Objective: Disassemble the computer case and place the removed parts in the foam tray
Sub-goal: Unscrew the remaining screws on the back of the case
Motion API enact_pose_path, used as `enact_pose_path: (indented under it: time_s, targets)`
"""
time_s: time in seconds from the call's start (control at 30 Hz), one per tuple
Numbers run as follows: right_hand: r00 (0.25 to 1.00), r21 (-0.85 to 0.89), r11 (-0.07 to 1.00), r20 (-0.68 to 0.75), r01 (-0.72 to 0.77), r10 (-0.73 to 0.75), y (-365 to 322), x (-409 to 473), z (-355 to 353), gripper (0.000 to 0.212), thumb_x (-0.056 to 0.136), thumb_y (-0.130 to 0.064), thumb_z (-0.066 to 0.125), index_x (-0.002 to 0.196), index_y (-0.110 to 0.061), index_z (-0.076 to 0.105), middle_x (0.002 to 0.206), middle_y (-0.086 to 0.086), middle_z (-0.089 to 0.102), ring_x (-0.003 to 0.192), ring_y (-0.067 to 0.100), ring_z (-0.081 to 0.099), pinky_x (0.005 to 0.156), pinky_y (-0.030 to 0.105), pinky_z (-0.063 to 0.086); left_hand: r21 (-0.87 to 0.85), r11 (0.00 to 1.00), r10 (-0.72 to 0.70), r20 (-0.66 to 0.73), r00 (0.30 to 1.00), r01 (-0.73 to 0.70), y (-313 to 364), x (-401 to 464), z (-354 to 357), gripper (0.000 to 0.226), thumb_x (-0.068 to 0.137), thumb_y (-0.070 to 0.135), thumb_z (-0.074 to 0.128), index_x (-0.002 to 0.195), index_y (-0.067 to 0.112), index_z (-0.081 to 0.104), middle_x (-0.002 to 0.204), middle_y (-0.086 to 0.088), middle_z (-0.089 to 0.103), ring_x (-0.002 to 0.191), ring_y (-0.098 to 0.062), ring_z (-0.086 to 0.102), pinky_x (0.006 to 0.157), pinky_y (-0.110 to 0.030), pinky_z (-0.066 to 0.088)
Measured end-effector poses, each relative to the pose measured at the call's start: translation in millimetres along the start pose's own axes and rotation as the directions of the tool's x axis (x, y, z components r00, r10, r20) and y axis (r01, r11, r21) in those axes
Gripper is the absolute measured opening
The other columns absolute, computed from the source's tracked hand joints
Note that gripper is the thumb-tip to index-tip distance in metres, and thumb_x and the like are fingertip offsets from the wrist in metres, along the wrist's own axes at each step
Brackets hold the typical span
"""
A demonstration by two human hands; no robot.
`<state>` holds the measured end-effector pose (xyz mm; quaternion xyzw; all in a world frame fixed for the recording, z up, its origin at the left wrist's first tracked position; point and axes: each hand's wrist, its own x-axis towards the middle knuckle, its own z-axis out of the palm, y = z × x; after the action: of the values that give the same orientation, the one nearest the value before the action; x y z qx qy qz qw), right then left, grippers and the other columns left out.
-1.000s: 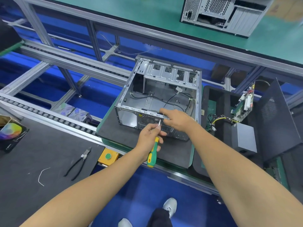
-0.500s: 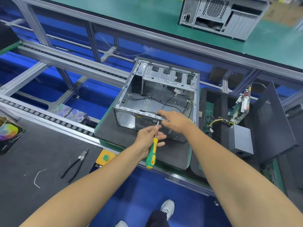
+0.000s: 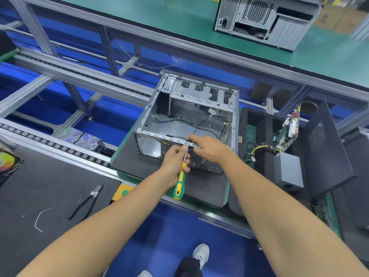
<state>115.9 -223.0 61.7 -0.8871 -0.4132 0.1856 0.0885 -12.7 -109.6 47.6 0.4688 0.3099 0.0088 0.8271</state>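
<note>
An open grey computer case (image 3: 179, 108) lies on a dark mat, its inside bare except for loose black cables. My left hand (image 3: 175, 162) grips a green and yellow screwdriver (image 3: 179, 186), its tip pointing up at the case's near top rail. My right hand (image 3: 209, 148) rests on that same rail, fingers pinched near the screwdriver tip; what they pinch is too small to tell. To the right, the black foam tray (image 3: 253, 116) holds a circuit board (image 3: 289, 130), a grey power supply (image 3: 287, 172) with coloured wires, and a black side panel (image 3: 323, 148).
Pliers (image 3: 87, 200) and a cut white tie (image 3: 40, 218) lie on the black mat at left. A yellow box with a green button (image 3: 122, 191) sits at the conveyor edge. Another computer case (image 3: 263, 21) stands on the far green bench. Roller rails run across at left.
The view has shifted slightly. Both hands stay at the case's near rail, with the screwdriver tip held at the same spot.
</note>
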Motion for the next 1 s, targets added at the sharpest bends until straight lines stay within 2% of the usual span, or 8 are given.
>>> enact_pose_path:
  time_s: [0.17, 0.23, 0.33, 0.47, 0.63, 0.77, 1.0]
  targets:
    - [1.000, 0.021, 1.000, 0.013, 0.001, -0.001, 1, 0, -1, 0.023, 0.088, -0.040, 0.041, 0.111, -0.038, 0.039, 0.074, 0.000, 0.055, 0.069, 0.025, 0.057, 0.065, 0.046, 0.052, 0.093, 0.996, 0.007, 0.087, 0.996, -0.015, -16, -12, -7, 0.014, 0.106, 0.029, 0.055, 0.116, 0.022, 0.061, 0.071, 0.002, 0.054, 0.052, -0.007, 0.045, 0.042, -0.021, 0.035]
    - [1.000, 0.024, 1.000, 0.011, -0.007, 0.007, 1, -1, -1, 0.021, 0.088, -0.042, 0.041, 0.109, -0.040, 0.038, 0.073, -0.002, 0.055, 0.070, 0.024, 0.057, 0.066, 0.045, 0.051, 0.105, 0.994, 0.028, 0.078, 0.997, -0.036, -18, -12, -6, 0.016, 0.106, 0.027, 0.053, 0.118, 0.021, 0.061, 0.070, 0.002, 0.056, 0.051, -0.008, 0.045, 0.043, -0.023, 0.040]
    - [1.000, 0.021, 1.000, 0.016, -0.010, 0.010, 0, -2, -1, 0.015, 0.089, -0.043, 0.040, 0.103, -0.040, 0.036, 0.075, -0.001, 0.056, 0.072, 0.026, 0.057, 0.068, 0.046, 0.051, 0.124, 0.990, 0.068, 0.044, 0.997, -0.073, -12, -8, -1, 0.017, 0.107, 0.025, 0.052, 0.114, 0.012, 0.059, 0.075, -0.004, 0.060, 0.049, -0.009, 0.046, 0.044, -0.026, 0.045]
    - [1.000, 0.022, 1.000, 0.016, -0.018, 0.018, -1, -5, -3, 0.009, 0.091, -0.041, 0.040, 0.099, -0.040, 0.036, 0.079, 0.001, 0.059, 0.077, 0.030, 0.058, 0.072, 0.049, 0.053, 0.167, 0.983, 0.080, 0.018, 0.997, -0.082, -9, -4, 5, 0.014, 0.107, 0.024, 0.050, 0.108, 0.013, 0.059, 0.074, -0.003, 0.066, 0.047, -0.009, 0.045, 0.046, -0.028, 0.049]
    - [1.000, 0.031, 0.999, 0.008, -0.009, 0.009, -4, -8, -5, 0.008, 0.090, -0.040, 0.038, 0.095, -0.042, 0.033, 0.075, -0.001, 0.055, 0.076, 0.031, 0.058, 0.071, 0.048, 0.052, 0.250, 0.962, 0.108, 0.024, 0.994, -0.110, -14, 0, 4, 0.013, 0.108, 0.024, 0.048, 0.110, 0.014, 0.056, 0.071, -0.003, 0.064, 0.046, -0.010, 0.043, 0.045, -0.028, 0.044]
    - [1.000, 0.041, 0.999, 0.008, -0.008, 0.008, -4, -7, -4, 0.014, 0.090, -0.039, 0.039, 0.105, -0.037, 0.039, 0.078, -0.001, 0.057, 0.077, 0.031, 0.058, 0.071, 0.046, 0.051, 0.243, 0.965, 0.094, 0.026, 0.995, -0.097, -16, 2, 4, 0.012, 0.107, 0.024, 0.049, 0.108, 0.014, 0.056, 0.067, -0.001, 0.063, 0.045, -0.010, 0.041, 0.043, -0.026, 0.041]
    - [1.000, 0.055, 0.998, -0.006, 0.004, -0.004, 1, -3, -1, 0.012, 0.091, -0.039, 0.040, 0.102, -0.041, 0.039, 0.072, -0.005, 0.055, 0.068, 0.020, 0.055, 0.066, 0.043, 0.048, 0.241, 0.964, 0.106, 0.035, 0.994, -0.111, -18, 3, 3, 0.011, 0.107, 0.025, 0.050, 0.104, 0.015, 0.055, 0.070, 0.000, 0.064, 0.046, -0.009, 0.042, 0.042, -0.025, 0.038]
